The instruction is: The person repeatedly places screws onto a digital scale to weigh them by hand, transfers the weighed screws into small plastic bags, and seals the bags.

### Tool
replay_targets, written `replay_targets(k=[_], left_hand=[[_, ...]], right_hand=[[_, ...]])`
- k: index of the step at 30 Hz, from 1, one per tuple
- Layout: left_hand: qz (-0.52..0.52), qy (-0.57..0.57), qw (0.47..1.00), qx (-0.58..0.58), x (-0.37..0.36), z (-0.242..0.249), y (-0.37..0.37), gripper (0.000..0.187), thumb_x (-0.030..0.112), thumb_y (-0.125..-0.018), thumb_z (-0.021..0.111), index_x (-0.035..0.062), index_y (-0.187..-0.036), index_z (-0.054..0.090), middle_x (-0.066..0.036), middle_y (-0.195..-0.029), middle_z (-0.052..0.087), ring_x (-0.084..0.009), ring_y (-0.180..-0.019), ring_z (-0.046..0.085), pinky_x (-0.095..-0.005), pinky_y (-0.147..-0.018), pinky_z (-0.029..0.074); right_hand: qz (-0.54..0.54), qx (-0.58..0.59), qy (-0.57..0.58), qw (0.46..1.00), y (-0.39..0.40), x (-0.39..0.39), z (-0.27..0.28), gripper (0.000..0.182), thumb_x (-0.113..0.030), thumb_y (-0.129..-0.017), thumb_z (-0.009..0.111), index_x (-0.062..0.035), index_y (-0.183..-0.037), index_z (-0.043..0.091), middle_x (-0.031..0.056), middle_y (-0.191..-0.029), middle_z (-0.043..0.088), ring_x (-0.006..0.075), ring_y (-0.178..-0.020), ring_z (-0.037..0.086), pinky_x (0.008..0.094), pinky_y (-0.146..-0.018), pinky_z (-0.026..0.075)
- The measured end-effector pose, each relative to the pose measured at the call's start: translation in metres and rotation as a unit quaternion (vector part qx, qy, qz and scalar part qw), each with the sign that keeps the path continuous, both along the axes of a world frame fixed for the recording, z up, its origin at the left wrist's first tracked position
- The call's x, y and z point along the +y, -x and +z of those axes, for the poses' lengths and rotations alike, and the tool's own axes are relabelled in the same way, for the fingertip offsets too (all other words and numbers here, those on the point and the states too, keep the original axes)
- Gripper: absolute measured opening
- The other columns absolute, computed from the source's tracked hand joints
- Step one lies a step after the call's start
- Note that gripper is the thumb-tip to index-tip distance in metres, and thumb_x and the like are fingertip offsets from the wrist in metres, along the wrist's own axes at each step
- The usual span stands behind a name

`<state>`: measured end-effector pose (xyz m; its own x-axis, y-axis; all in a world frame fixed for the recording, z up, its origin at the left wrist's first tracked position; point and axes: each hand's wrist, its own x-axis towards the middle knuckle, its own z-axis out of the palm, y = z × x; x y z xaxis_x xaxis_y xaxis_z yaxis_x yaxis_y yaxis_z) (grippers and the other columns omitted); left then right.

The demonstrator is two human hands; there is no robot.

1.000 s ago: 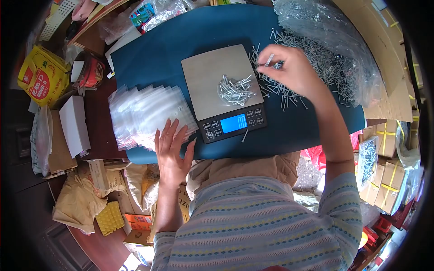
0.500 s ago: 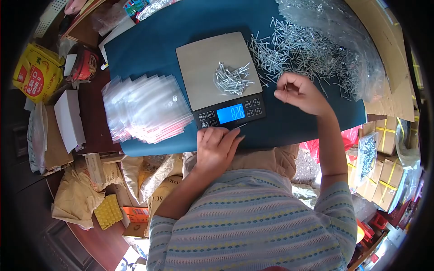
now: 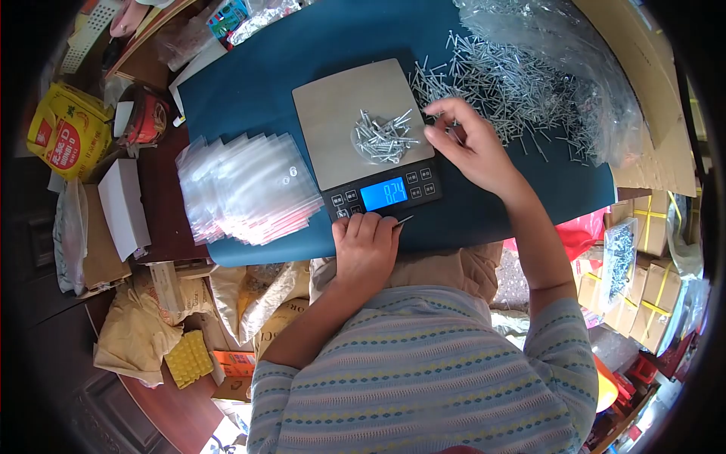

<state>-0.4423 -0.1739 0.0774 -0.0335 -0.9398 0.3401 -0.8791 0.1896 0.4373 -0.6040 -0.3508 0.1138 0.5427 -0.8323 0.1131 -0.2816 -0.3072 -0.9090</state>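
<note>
A digital scale (image 3: pixel 321 136) stands on the blue-green table, its blue display (image 3: pixel 384 194) lit and seeming to read 874. On its plate sits a round clear dish holding a small heap of silvery screws (image 3: pixel 383 138). My left hand (image 3: pixel 366 250) rests curled at the scale's front edge, with a thin metal screw (image 3: pixel 405 221) poking out by the thumb. Just right of the plate is my right hand (image 3: pixel 473 147), thumb and forefinger apart; its other fingers are bent and partly hidden. Beyond it spreads a large pile of loose screws (image 3: pixel 514 83).
Clear zip bags (image 3: pixel 249 185) lie fanned out left of the scale. A big plastic bag (image 3: pixel 560 45) lies along the pile's far side, beside a cardboard flap (image 3: pixel 665 113). Boxes and paper sacks crowd the floor on both sides.
My right hand has moved left, towards the scale plate, and its thumb and forefinger have parted. The display number has risen. My left hand stays at the scale's front edge.
</note>
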Motion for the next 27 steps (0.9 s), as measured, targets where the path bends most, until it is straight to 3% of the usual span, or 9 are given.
replay_targets(k=[5,6,9,15,18,21,23,26,27], left_hand=[[-0.005,-0.011,1.0,-0.003,0.003,0.001,-0.001,0.015,0.014,-0.078,0.071,0.0102,-0.09,0.063,-0.003,-0.087,0.055,-0.0221,-0.084,0.054,-0.0393,-0.081,0.036],[-0.005,-0.013,1.0,0.0,0.003,0.001,-0.001,0.014,0.013,-0.078,0.07,0.0101,-0.09,0.063,-0.003,-0.087,0.055,-0.0221,-0.084,0.054,-0.0394,-0.081,0.036],[-0.009,-0.022,1.0,0.011,0.005,0.002,-0.002,0.014,0.013,-0.079,0.07,0.0099,-0.09,0.063,-0.003,-0.087,0.055,-0.0222,-0.085,0.054,-0.0396,-0.082,0.036],[-0.019,-0.016,0.999,0.037,0.005,0.005,-0.002,0.014,0.012,-0.078,0.071,0.0101,-0.089,0.064,-0.003,-0.087,0.055,-0.022,-0.085,0.054,-0.0391,-0.081,0.036],[-0.021,-0.017,0.998,0.056,0.005,0.01,-0.003,0.013,0.012,-0.078,0.072,0.0101,-0.089,0.064,-0.003,-0.086,0.056,-0.0217,-0.084,0.054,-0.0388,-0.081,0.036],[-0.02,-0.014,0.997,0.072,0.005,0.017,-0.007,0.013,0.011,-0.078,0.072,0.0098,-0.088,0.064,-0.002,-0.083,0.056,-0.0211,-0.082,0.055,-0.0381,-0.08,0.036],[-0.016,-0.013,0.997,0.08,0.006,0.019,-0.01,0.013,0.01,-0.077,0.073,0.0095,-0.087,0.065,-0.001,-0.081,0.056,-0.0206,-0.081,0.055,-0.0374,-0.079,0.036],[-0.01,-0.013,0.996,0.088,0.007,0.023,-0.015,0.014,0.009,-0.076,0.074,0.009,-0.087,0.065,-0.001,-0.079,0.056,-0.0195,-0.08,0.055,-0.0361,-0.077,0.035],[-0.009,-0.014,0.996,0.09,0.007,0.026,-0.017,0.014,0.008,-0.076,0.074,0.0088,-0.087,0.065,-0.001,-0.078,0.056,-0.0192,-0.079,0.055,-0.0357,-0.077,0.035]], right_hand=[[0.023,0.021,0.004,1.0,-0.032,-0.006,0.002,0.028,-0.017,-0.09,0.066,-0.0063,-0.114,0.055,0.0019,-0.083,0.058,0.007,-0.064,0.05,0.0241,-0.058,0.042],[0.032,0.001,0.074,0.997,-0.038,-0.01,-0.005,0.023,-0.017,-0.088,0.068,-0.0043,-0.104,0.059,0.0036,-0.083,0.06,0.0106,-0.066,0.056,0.0268,-0.06,0.045],[0.035,0.026,0.114,0.992,-0.039,-0.015,-0.01,0.017,-0.014,-0.086,0.069,-0.0024,-0.094,0.06,0.0056,-0.082,0.062,0.0142,-0.067,0.059,0.0286,-0.06,0.047],[0.022,0.011,0.225,0.974,-0.039,-0.01,0.006,0.013,-0.01,-0.084,0.071,-0.0031,-0.089,0.061,0.0071,-0.08,0.062,0.0159,-0.063,0.057,0.0276,-0.057,0.046],[0.019,-0.009,0.228,0.973,-0.035,-0.014,0.01,0.011,-0.009,-0.084,0.071,-0.004,-0.09,0.062,0.0052,-0.08,0.062,0.012,-0.063,0.056,0.0253,-0.057,0.045],[-0.026,-0.009,0.157,0.987,-0.023,-0.019,0.017,0.013,-0.011,-0.084,0.071,-0.0022,-0.089,0.063,0.0083,-0.083,0.064,0.0166,-0.069,0.063,0.0281,-0.06,0.049],[-0.054,-0.08,0.087,0.991,-0.01,-0.032,0.001,0.013,-0.011,-0.085,0.071,-0.0021,-0.091,0.064,0.0026,-0.082,0.066,0.0066,-0.065,0.057,0.0236,-0.058,0.047],[-0.1,-0.077,0.023,0.992,0.021,-0.052,-0.013,0.013,-0.011,-0.085,0.071,-0.0022,-0.09,0.064,0.0008,-0.079,0.063,0.0061,-0.062,0.051,0.0209,-0.055,0.041],[-0.115,-0.031,0.073,0.99,0.028,-0.054,-0.014,0.013,-0.011,-0.084,0.072,-0.0024,-0.089,0.064,0.0016,-0.08,0.063,0.0082,-0.063,0.053,0.0228,-0.057,0.042]])
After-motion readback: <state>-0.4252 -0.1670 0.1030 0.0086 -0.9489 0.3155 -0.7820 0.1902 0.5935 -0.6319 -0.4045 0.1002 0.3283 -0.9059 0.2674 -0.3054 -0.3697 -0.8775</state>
